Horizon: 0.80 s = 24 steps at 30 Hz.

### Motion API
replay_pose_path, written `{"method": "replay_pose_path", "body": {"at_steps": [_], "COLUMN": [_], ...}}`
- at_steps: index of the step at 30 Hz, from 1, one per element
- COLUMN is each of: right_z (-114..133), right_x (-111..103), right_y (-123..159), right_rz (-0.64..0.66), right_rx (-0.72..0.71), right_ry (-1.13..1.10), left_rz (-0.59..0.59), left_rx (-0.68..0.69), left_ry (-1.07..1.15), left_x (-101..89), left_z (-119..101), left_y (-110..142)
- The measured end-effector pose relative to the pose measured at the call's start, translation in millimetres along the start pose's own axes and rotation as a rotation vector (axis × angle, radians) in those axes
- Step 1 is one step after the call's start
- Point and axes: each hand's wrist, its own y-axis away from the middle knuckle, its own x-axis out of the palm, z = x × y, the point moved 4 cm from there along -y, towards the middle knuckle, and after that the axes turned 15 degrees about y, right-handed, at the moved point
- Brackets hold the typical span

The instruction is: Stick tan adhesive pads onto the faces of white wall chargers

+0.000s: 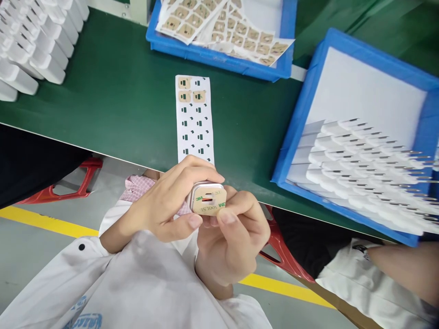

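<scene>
My left hand is wrapped around a small white plastic housing, its end turned up toward me. A tan adhesive pad with green print covers that end, and slots show through its middle. With thumb and bent forefinger, my right hand pinches at the pad's lower right corner; its other fingers are partly hidden beneath the housing. Just beyond my hands, a white sticker backing sheet lies on the green table. Several tan pads remain at its far end, and its near end goes under my left hand.
A blue tray at the back holds sticker sheets. The blue tray at right contains rows of white housings with metal prongs. More white housings stand at far left. A person's sleeve is at lower right.
</scene>
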Motion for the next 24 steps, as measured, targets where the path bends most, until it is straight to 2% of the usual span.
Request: {"method": "replay_pose_path", "body": {"at_steps": [6,11,15,18,21,24], "right_z": [-4,-7,2,9,11,3], "right_x": [-4,-7,-9,-10,-17,-34], "right_y": [5,8,8,6,-1,-11], "right_rz": [-0.013,-0.036,-0.097,-0.091,-0.061,-0.120], "right_rx": [0.005,-0.030,-0.166,-0.222,-0.213,-0.106], "right_ry": [0.041,0.090,0.392,0.663,0.854,0.963], "left_rz": [-0.042,-0.094,-0.107,-0.096,-0.089,-0.107], "left_rx": [-0.004,0.028,0.038,0.039,0.034,0.004], "left_ry": [0.004,-0.108,-0.181,-0.215,-0.235,-0.177], "left_x": [2.5,5.9,2.1,-2.4,-4.1,-3.5], "left_z": [4,8,10,13,18,25], "left_y": [3,3,3,4,5,7]}}
